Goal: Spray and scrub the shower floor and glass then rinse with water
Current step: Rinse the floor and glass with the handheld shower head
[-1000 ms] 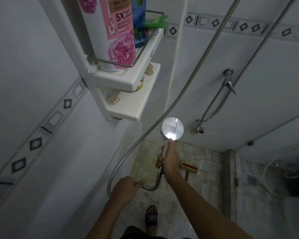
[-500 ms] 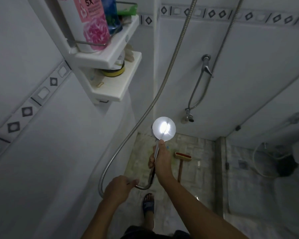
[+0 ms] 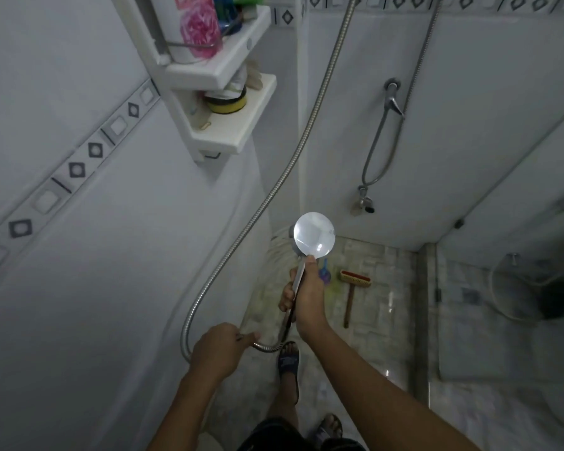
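My right hand (image 3: 305, 296) grips the chrome handle of a round shower head (image 3: 314, 234), held over the shower floor (image 3: 381, 307) with its back facing me. Faint streaks of water fan out from the head toward the left wall. My left hand (image 3: 220, 348) holds the metal hose (image 3: 274, 187) low, where it loops below the handle. A red scrub brush (image 3: 355, 278) with a wooden handle lies on the wet stone floor to the right of the head. The glass panel (image 3: 515, 222) stands at the right.
A white corner shelf (image 3: 235, 76) at upper left carries a pink-flowered bottle (image 3: 197, 27) and a yellow sponge. The wall tap (image 3: 393, 104) and a second hose hang on the back wall. My sandalled left foot (image 3: 288, 359) stands on the floor. A small blue object (image 3: 324, 273) lies beside my right hand.
The view has tipped downward, so the shelf and tap sit higher in frame. Both hands keep their grips. Water streaks now show at the shower head.
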A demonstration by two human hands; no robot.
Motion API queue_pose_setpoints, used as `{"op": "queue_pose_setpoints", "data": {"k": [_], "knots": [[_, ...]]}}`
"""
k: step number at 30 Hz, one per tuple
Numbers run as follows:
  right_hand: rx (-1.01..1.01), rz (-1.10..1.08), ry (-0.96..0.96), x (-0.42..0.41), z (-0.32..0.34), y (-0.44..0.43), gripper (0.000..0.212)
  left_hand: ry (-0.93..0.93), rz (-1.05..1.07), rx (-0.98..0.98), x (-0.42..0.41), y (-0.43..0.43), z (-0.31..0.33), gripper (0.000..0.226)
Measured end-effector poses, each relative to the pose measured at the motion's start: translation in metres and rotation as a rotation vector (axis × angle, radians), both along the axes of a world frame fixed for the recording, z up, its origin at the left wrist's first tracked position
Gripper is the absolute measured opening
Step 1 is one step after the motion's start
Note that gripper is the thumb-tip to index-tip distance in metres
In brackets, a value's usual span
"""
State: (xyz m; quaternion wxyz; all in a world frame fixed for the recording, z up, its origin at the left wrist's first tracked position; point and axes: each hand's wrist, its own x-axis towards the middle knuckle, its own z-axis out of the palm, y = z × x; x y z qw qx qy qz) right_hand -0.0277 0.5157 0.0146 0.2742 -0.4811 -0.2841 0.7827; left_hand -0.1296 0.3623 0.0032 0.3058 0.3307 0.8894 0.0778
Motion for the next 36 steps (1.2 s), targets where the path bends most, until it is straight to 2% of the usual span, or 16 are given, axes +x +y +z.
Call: {"op": "queue_pose_setpoints", "data": {"k": [5, 10, 16, 24, 32, 36], "knots": [[0.044, -0.079, 0.016, 0.012, -0.002, -0.023, 0.059, 0.053, 0.017, 0.021, 0.01, -0.022, 0.002, 0.067], [-0.101, -0.271, 0.087, 0.041, 0.0, -0.026, 0.052, 0.055, -0.009, 0.06, 0.022, -0.023, 0.011, 0.063], [-0.122, -0.496, 0.161, 0.1, -0.007, -0.022, 0.051, -0.004, -0.096, 0.099, 0.052, 0.004, 0.014, 0.058], [-0.075, -0.662, 0.143, 0.159, -0.017, -0.007, 0.054, -0.05, -0.24, 0.107, 0.095, 0.046, 0.003, 0.047], [-0.07, -0.8, 0.114, 0.196, -0.019, -0.003, 0.055, -0.039, -0.361, 0.086, 0.115, 0.067, -0.007, 0.061], [-0.056, -0.82, 0.122, 0.208, -0.018, -0.013, 0.055, -0.023, -0.387, 0.07, 0.126, 0.065, -0.009, 0.061]]}}
